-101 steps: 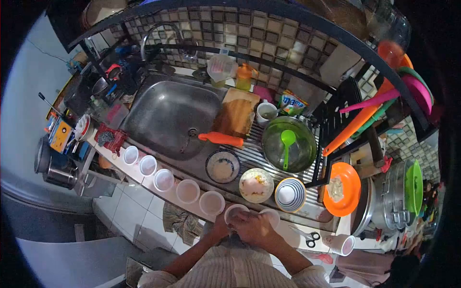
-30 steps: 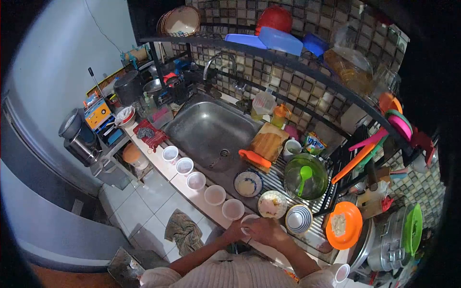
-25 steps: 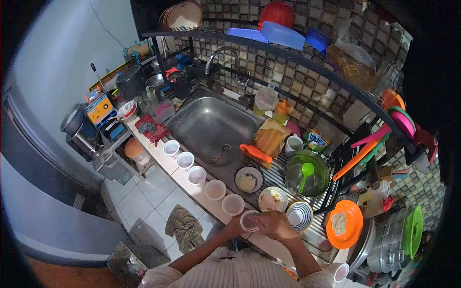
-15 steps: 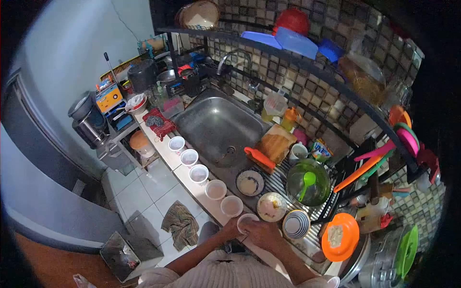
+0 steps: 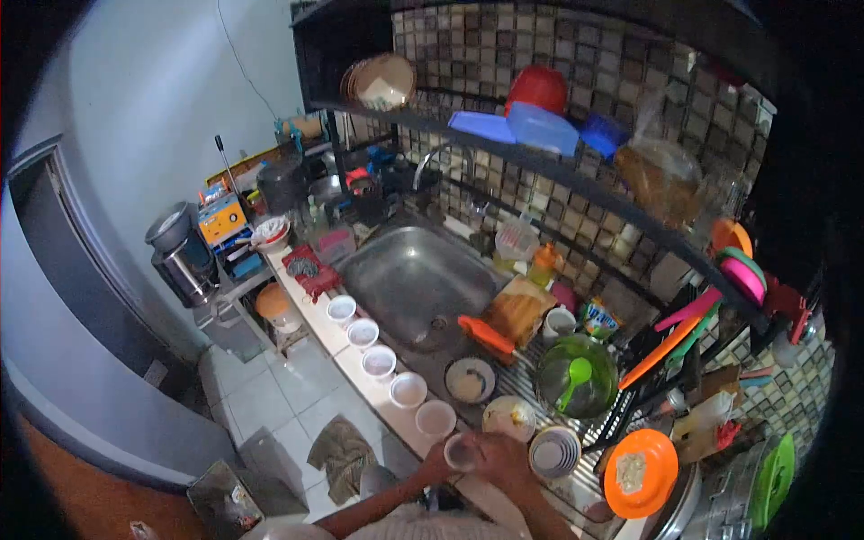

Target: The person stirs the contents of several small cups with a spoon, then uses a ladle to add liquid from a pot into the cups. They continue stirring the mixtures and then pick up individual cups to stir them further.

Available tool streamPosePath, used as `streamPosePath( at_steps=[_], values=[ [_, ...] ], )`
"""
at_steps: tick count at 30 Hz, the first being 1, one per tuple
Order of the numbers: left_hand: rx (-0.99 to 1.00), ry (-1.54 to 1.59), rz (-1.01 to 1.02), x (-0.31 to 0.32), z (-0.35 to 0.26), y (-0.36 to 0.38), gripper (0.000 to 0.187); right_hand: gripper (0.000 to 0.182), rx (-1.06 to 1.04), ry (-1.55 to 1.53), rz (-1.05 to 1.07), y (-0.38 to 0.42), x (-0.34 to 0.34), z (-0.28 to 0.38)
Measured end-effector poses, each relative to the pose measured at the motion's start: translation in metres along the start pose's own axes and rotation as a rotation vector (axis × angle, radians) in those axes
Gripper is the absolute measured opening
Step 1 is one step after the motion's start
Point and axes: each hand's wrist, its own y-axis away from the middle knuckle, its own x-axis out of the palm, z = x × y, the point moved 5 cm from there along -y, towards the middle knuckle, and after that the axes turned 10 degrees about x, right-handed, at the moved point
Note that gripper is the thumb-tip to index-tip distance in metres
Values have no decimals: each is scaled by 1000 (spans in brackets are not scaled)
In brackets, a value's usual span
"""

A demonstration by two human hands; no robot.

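Observation:
Close to my body, at the near end of the counter, my left hand [image 5: 436,463] and my right hand [image 5: 506,464] close around a plastic cup [image 5: 460,454] from either side. The fingers are partly hidden by the cup and blurred. Several similar cups stand in a row along the counter edge; the nearest cup [image 5: 436,418] is just beyond my hands. To the right of that row sit a dark-rimmed bowl [image 5: 469,380], a bowl with yellow marks [image 5: 509,418] and a striped bowl [image 5: 555,452], which is closest to my right hand.
A steel sink [image 5: 396,270] lies beyond the cups. On the drainboard are a green pot [image 5: 549,373] with a green ladle [image 5: 578,373], a wooden board [image 5: 520,310] and an orange plate [image 5: 661,459]. A black shelf [image 5: 576,171] hangs above. A cloth [image 5: 342,457] lies on the floor.
The camera has tilted up slightly, so the counter and cups sit lower in view. Both hands stay on the same cup, which appears a little more tilted toward me.

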Motion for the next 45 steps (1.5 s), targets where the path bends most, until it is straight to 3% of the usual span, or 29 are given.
streamPosePath(
  at_steps=[2,4,7,12,18,20,21,25,27,30,34,37,40,42,45],
  values=[
    [44,-42,-35,-10,12,-18,54,20,-44,-49,-9,-4,-8,12],
    [96,7,108,-17,-27,-14,55,21,-66,-113,47,5,-4,22],
    [27,136,90,-12,-12,-10,61,21,-231,-282,4,5,-10,31],
    [42,129,-6,-23,-46,-16,61,22,77,36,178,-3,-19,12],
    [-20,46,56,-13,-17,-10,61,22,-175,-192,-50,5,8,1],
    [-35,130,57,-11,-9,-7,62,22,-170,-175,-12,6,9,3],
    [48,43,56,-15,-20,-11,62,22,-184,-165,17,5,9,6],
    [-41,82,41,-12,-11,-7,66,22,-48,-36,189,2,-10,10],
    [-36,58,-4,-13,-12,-6,73,21,40,-23,43,1,-24,10],
    [-10,47,-9,-16,-15,-6,76,20,19,-149,18,-4,-20,7],
    [-32,8,36,-18,-32,-12,65,20,-48,-202,25,-3,4,-4],
    [-154,56,22,-19,-37,-14,67,20,-97,-95,102,3,9,-2],
    [-126,154,-71,-17,-35,-9,67,19,46,114,224,-6,-1,-3],
    [-78,94,-62,-18,-33,-7,65,20,-64,-140,37,-5,-17,6],
    [-118,32,-28,-15,-35,-10,63,22,-201,-64,30,-4,5,7]
  ],
)
